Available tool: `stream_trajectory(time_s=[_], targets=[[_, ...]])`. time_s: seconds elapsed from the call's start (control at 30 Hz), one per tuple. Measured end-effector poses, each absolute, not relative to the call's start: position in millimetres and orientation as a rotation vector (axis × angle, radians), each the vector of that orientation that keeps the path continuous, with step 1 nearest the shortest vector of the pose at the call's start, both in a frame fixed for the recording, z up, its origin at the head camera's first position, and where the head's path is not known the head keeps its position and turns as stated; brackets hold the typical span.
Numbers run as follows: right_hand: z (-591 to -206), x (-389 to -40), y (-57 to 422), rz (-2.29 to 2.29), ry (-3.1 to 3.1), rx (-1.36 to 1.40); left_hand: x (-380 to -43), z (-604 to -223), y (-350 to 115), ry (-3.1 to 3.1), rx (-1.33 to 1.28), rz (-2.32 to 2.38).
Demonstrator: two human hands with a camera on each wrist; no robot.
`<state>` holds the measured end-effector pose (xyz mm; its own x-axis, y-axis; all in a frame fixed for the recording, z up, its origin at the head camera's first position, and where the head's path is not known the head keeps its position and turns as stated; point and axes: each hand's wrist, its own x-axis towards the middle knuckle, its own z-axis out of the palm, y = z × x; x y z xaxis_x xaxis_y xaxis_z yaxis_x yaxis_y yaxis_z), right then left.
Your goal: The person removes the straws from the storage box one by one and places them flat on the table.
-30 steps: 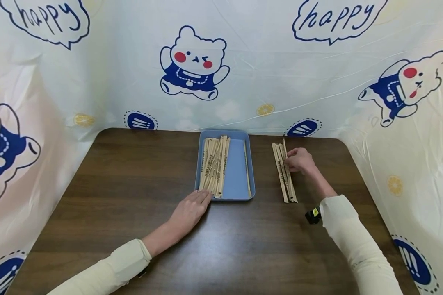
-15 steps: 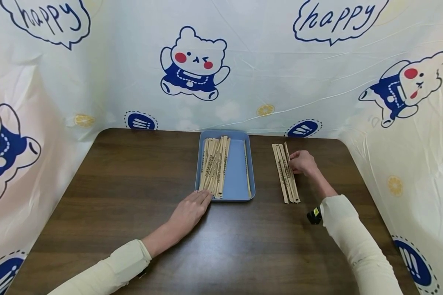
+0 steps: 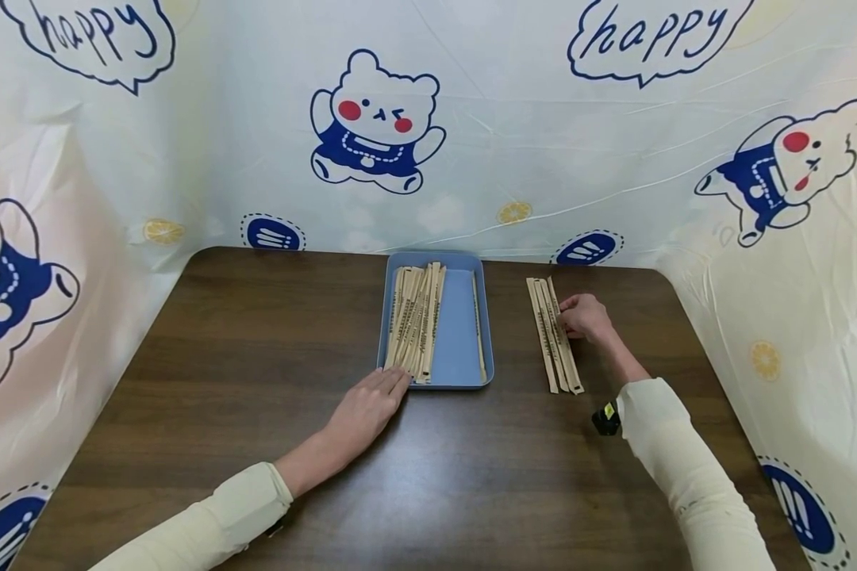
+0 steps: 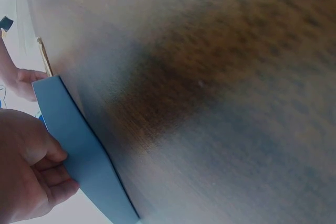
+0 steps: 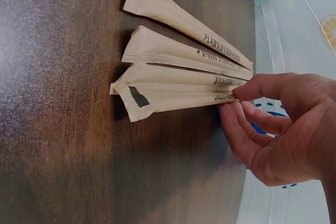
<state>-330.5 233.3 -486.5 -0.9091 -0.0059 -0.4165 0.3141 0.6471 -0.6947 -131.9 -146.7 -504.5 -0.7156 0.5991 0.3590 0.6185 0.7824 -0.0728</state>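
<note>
My right hand pinches the rightmost of several paper-wrapped straws between thumb and fingers, near its far half. These straws lie side by side on the table, right of the blue tray; their beige wrappers carry dark print, including "PLA". My left hand holds the tray at its near left corner. In the left wrist view, curled fingertips touch the tray's outer wall. A heap of wrapped straws fills the tray's left side. One single straw lies along its right wall.
The brown wooden table reaches a printed cloth backdrop at the back and sides. A small black device sits at the right wrist.
My right hand has shifted slightly to the right with the rightmost straw, which now lies further from its neighbours at the near end. The left hand and tray have stayed put.
</note>
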Motion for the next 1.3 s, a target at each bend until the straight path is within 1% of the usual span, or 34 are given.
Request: stream_trajectory(time_s=[0.47, 0.6, 0.93, 1.3], targets=[[-474.3, -324.0, 226.1, -1.109, 2.544, 0.256, -132.0, -504.5, -146.7, -2.626, -0.930, -0.060], [-467.2, -323.5, 219.3, -1.181, 2.526, 0.231, -131.3, -503.5, -146.5, -2.633, -0.930, -0.056], [-443.8, -316.4, 175.0, -1.393, 2.363, 0.160, -132.2, -504.4, -147.1, -2.606, -0.932, -0.062], [-427.6, -306.4, 110.9, -1.480, 2.315, -0.072, -132.4, -504.5, -146.9, -2.616, -0.929, -0.051]])
